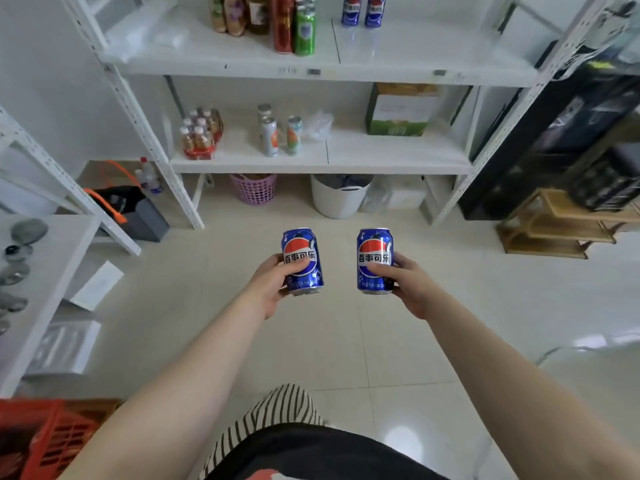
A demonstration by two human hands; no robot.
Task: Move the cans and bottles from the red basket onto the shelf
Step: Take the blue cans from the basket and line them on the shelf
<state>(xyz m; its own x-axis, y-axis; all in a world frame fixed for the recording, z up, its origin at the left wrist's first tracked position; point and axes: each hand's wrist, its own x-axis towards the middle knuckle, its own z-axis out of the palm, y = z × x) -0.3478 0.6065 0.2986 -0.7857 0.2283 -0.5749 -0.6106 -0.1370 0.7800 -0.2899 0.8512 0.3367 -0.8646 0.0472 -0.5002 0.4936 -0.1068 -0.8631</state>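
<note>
My left hand grips an upright blue cola can, and my right hand grips a second blue cola can. Both are held out in front of me, side by side, over the tiled floor, short of the white shelf. On that upper shelf board stand two blue cola cans, a green can, a red can and several bottles. The red basket is at the bottom left corner; its contents are hidden.
The lower shelf board carries a pack of small bottles, slim cans and a green carton. Under it sit a pink basket and a white bucket. A wooden rack is right, another white shelf left.
</note>
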